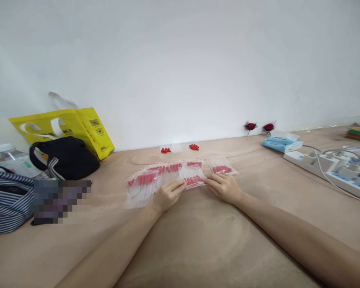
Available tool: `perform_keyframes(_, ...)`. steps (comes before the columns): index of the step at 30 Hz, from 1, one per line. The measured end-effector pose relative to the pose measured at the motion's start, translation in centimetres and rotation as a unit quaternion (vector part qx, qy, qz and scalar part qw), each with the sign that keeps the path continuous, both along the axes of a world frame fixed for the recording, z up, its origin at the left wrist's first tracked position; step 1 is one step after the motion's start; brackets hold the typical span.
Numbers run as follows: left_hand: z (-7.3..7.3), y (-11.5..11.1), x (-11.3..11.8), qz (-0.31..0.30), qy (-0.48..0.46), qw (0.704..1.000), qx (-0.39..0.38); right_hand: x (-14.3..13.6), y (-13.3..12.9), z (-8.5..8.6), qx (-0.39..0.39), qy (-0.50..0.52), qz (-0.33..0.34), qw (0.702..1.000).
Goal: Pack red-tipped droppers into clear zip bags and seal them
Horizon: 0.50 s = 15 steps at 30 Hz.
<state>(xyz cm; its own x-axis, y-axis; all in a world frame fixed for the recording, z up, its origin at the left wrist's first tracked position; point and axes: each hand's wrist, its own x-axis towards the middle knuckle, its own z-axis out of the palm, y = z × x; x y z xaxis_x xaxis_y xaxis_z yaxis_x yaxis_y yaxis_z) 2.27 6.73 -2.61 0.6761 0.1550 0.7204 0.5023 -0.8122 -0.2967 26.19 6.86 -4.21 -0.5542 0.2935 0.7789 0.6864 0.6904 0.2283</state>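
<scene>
Between my hands lies a small clear plastic bag (193,175) holding thin white sticks with red tips. My left hand (170,194) pinches its left corner, and the fingers of my right hand (224,187) pinch its right corner. More bags of red-tipped sticks (144,186) overlap on the table to the left, partly behind my left hand. Just beyond my right hand rests another such bag (221,166). Farther back, near the wall, two small groups of red pieces (165,151) lie with clear plastic between them.
A yellow bag (93,130), a black pouch (69,158), a clear bottle (13,160) and a striped bag (9,204) stand at the left. At the right are a blue tissue pack (277,144), a white power strip (327,172) with cables, and two dark red roses (269,127) by the wall.
</scene>
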Motion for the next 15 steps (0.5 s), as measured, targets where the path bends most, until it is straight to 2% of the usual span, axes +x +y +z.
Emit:
perform_keyframes(3, 0.18, 0.07, -0.09, -0.005, -0.011, 1.000, 0.001, 0.28, 0.11, -0.01, 0.041, -0.021, -0.018, 0.999)
perform_keyframes(15, 0.28, 0.32, -0.16, -0.019, -0.005, 0.999, 0.044, 0.68, 0.19, 0.09, 0.045, -0.057, -0.022, 0.997)
